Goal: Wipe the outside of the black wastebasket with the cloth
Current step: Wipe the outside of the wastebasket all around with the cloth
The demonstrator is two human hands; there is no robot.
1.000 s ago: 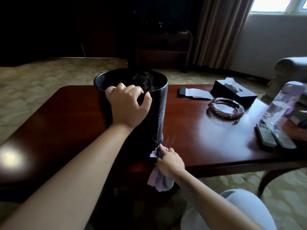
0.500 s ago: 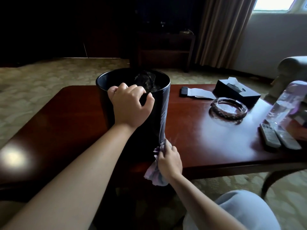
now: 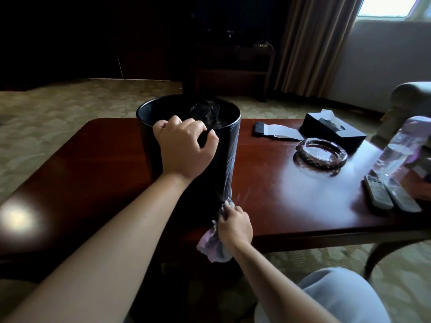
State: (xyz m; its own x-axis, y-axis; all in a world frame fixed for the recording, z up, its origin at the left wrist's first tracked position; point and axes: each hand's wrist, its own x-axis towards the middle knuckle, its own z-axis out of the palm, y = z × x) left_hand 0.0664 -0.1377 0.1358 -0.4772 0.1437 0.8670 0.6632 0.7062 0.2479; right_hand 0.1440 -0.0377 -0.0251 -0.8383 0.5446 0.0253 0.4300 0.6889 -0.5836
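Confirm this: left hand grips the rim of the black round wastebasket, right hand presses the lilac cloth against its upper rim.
Not quite. In the head view the right hand presses the crumpled lilac cloth low near the base; the left hand does grip the black round wastebasket rim.

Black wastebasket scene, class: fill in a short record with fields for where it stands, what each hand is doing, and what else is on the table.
wastebasket: upright on the table
left hand: grips the near rim
right hand: holds the cloth against the lower right side
also on table: glass ashtray, tissue box, two remotes, plastic bottle
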